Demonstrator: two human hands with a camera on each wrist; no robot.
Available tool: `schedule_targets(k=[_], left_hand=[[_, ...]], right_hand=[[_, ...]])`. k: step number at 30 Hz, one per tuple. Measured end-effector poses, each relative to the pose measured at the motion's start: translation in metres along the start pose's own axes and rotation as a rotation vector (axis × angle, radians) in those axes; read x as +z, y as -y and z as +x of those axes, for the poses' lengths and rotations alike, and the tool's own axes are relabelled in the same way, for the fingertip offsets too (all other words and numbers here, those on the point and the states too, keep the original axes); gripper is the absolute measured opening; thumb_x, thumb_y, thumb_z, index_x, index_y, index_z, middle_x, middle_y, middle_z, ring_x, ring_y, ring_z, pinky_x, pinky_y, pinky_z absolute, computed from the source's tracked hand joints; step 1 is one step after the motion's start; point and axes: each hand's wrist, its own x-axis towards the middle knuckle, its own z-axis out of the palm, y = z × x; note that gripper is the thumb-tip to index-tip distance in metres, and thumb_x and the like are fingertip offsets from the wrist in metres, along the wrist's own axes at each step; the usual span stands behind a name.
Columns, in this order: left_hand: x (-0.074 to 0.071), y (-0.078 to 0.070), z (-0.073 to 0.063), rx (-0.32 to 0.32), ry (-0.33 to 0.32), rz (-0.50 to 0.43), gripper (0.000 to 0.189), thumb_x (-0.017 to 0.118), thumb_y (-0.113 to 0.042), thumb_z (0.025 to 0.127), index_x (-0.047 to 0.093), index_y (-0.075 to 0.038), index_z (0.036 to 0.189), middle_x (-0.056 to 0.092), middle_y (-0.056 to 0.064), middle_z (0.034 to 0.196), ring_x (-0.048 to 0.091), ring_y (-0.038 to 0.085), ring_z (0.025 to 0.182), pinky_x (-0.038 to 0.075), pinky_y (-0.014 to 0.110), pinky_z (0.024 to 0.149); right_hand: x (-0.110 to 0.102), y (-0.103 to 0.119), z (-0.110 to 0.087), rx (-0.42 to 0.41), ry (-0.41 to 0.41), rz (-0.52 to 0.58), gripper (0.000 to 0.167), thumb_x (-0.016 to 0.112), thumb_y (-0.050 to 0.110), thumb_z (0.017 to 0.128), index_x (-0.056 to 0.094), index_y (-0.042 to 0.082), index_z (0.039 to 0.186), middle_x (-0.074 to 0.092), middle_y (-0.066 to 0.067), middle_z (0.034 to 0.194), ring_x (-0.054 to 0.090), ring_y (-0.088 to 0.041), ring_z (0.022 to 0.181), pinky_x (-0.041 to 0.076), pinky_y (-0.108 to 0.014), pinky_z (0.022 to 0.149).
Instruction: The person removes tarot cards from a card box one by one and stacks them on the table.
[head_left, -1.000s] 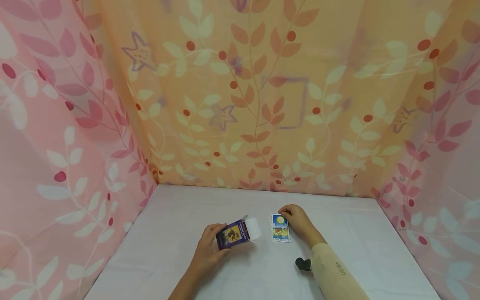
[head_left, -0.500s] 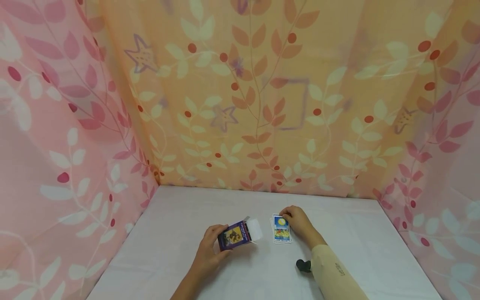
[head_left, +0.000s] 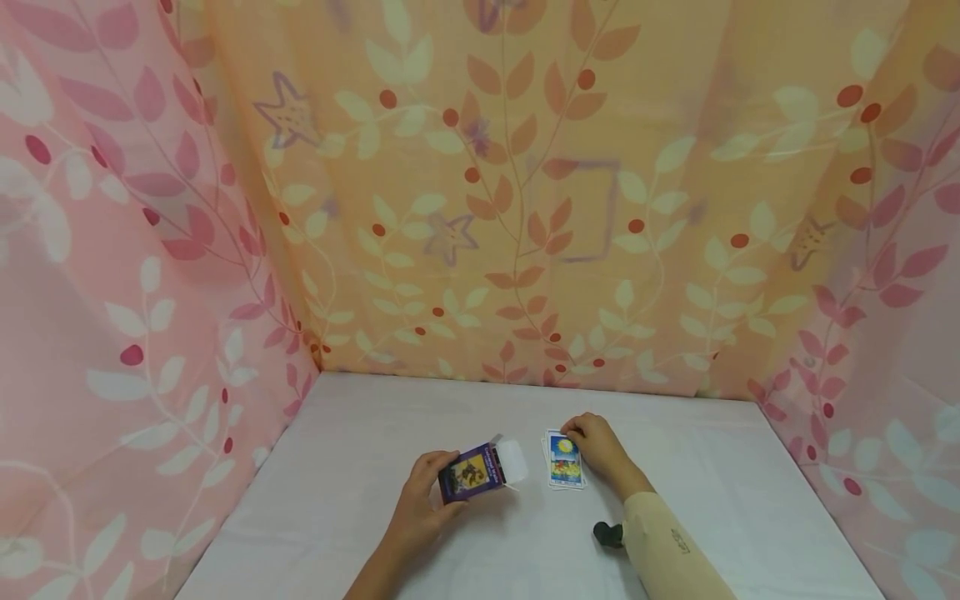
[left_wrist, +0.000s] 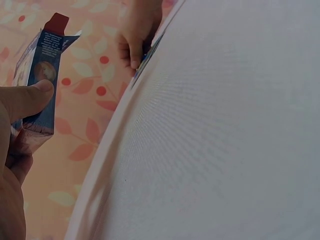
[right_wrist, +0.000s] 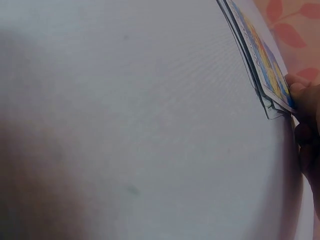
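Observation:
In the head view my left hand (head_left: 417,504) holds a purple card box (head_left: 469,473) by its sides, thumb along the near edge. The box's white end flap stands open towards the right. To its right, a small stack of tarot cards (head_left: 565,471) lies on the white table, face up, with a sun picture on top and its edges slightly uneven. My right hand (head_left: 600,446) pinches the top right corner of the cards. In the right wrist view the stack (right_wrist: 260,55) appears at the upper right, with fingertips at its corner; the fingers' undersides are hidden.
A white cloth covers the table (head_left: 330,467). Patterned fabric (head_left: 480,250) closes off the back, with pink leafy fabric (head_left: 135,275) at the left side and more on the right. A small black device (head_left: 608,534) sits at the right sleeve.
The whole head view has shifted slightly, moving everything a little down and right. Both hands keep their places on the box and the cards.

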Motion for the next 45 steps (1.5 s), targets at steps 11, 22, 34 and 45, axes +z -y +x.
schedule_targets(k=[11,22,34,45], left_hand=[[0.002,-0.001,0.002,0.003,0.004,-0.004,0.083,0.094,-0.006,0.069,0.058,-0.019,0.143,0.051,-0.012,0.138,0.053,0.016,0.132,0.046,0.045,0.114],[0.001,-0.005,0.002,-0.024,0.010,-0.005,0.082,0.094,-0.004,0.069,0.058,-0.016,0.142,0.052,-0.009,0.138,0.052,0.016,0.133,0.044,0.045,0.116],[-0.001,-0.004,0.002,-0.004,-0.007,0.003,0.083,0.095,-0.004,0.067,0.059,-0.014,0.140,0.053,-0.008,0.137,0.054,0.017,0.131,0.047,0.046,0.114],[0.000,-0.001,0.002,0.004,-0.015,0.037,0.085,0.096,-0.008,0.066,0.059,-0.020,0.141,0.054,-0.007,0.136,0.055,0.018,0.129,0.048,0.047,0.112]], right_hand=[[-0.001,-0.001,-0.002,-0.024,-0.028,-0.003,0.013,0.066,0.008,0.099,0.077,0.015,0.099,0.066,0.001,0.097,0.058,-0.020,0.100,0.052,-0.048,0.101],[-0.007,0.007,-0.011,0.008,-0.062,0.047,0.011,0.067,0.011,0.098,0.075,0.013,0.105,0.067,-0.002,0.102,0.058,-0.021,0.100,0.053,-0.048,0.098],[-0.010,0.018,-0.025,0.073,-0.110,0.132,0.015,0.067,0.017,0.099,0.074,0.011,0.111,0.065,-0.001,0.100,0.054,-0.020,0.094,0.048,-0.034,0.083],[-0.013,0.047,-0.045,-0.001,-0.212,0.136,0.013,0.072,0.014,0.095,0.075,0.010,0.106,0.066,-0.001,0.095,0.055,-0.019,0.092,0.046,-0.034,0.081]])
